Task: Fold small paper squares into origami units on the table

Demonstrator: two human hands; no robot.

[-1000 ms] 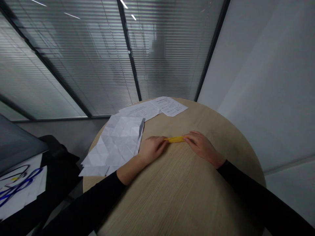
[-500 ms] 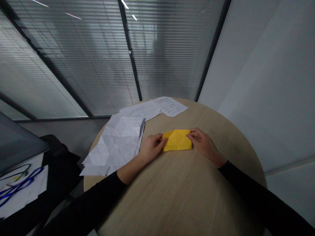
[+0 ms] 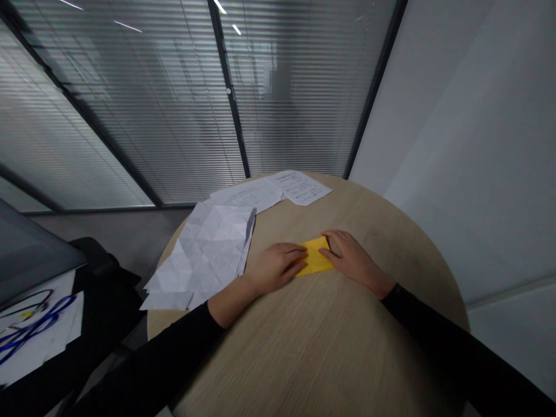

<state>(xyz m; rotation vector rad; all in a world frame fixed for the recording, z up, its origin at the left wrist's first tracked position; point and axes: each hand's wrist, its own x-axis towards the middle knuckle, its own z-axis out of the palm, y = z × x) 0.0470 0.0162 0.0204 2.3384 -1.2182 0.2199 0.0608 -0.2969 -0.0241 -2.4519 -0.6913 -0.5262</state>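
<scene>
A small folded sheet of yellow paper (image 3: 316, 256) lies on the round wooden table (image 3: 330, 336), slightly tilted, its right end higher in view. My left hand (image 3: 275, 268) rests over its left end with the fingers laid flat across it, hiding that part. At the other end, my right hand (image 3: 351, 259) holds the paper by its right edge, thumb on top and index finger at the far corner. Its remaining fingers are partly hidden.
A stack of creased white paper (image 3: 208, 249) lies left of my hands. Printed sheets (image 3: 299, 186) lie at the table's far edge. At lower left, a blue cord (image 3: 39, 324) rests on white papers. A wall stands at right, glass with blinds ahead.
My left hand has moved right from pinching the paper's left edge to lying over it. The right hand has shifted slightly left; less yellow paper shows, and it has turned a little.
</scene>
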